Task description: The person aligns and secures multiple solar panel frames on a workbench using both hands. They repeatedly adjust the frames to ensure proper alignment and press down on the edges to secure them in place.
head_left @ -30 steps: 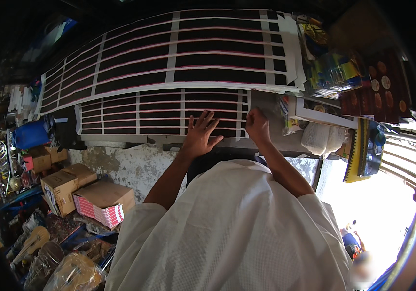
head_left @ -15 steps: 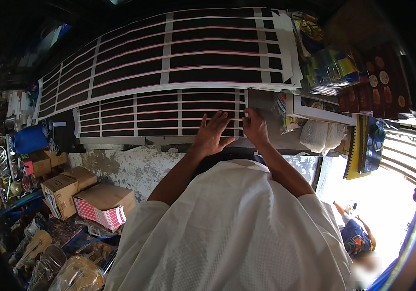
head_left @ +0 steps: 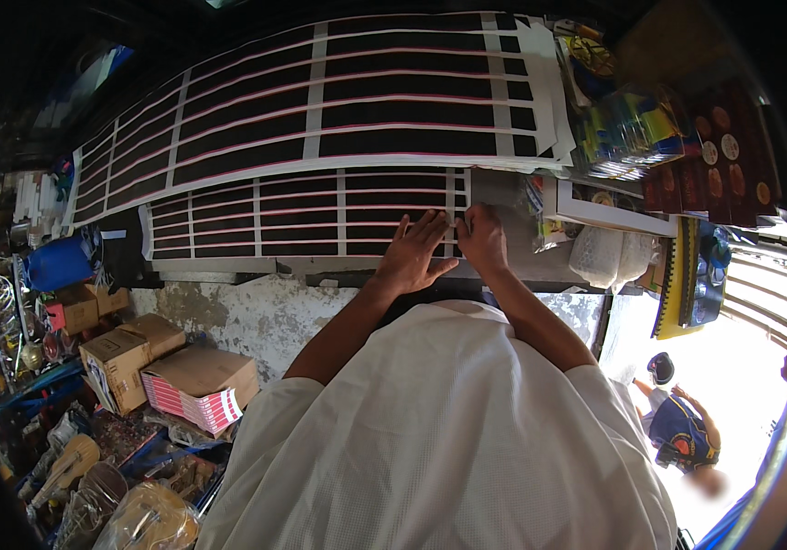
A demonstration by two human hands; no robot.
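A long sheet [head_left: 297, 222] printed with black blocks between white and pink lines lies on the grey work surface in front of me. My left hand [head_left: 407, 259] rests flat on its right part, fingers outstretched and thumb apart. Close beside it, at the sheet's right end, my right hand [head_left: 483, 243] is closed with its fingers curled in. Whatever it may grip is hidden by the fingers. Behind, a stack of larger sheets [head_left: 402, 103] with the same block pattern overlaps the far edge of the smaller sheet.
Clear plastic packs [head_left: 636, 133] and dark red boxes [head_left: 732, 170] stand at the right, near a white frame-like box [head_left: 586, 206]. Cardboard boxes [head_left: 201, 371] and plastic-wrapped goods [head_left: 150, 518] fill the lower left. Outside at the lower right is another person [head_left: 684, 431].
Both hands have shifted slightly to the right along the sheet, the left still flat and the right still curled. The person outside has changed position.
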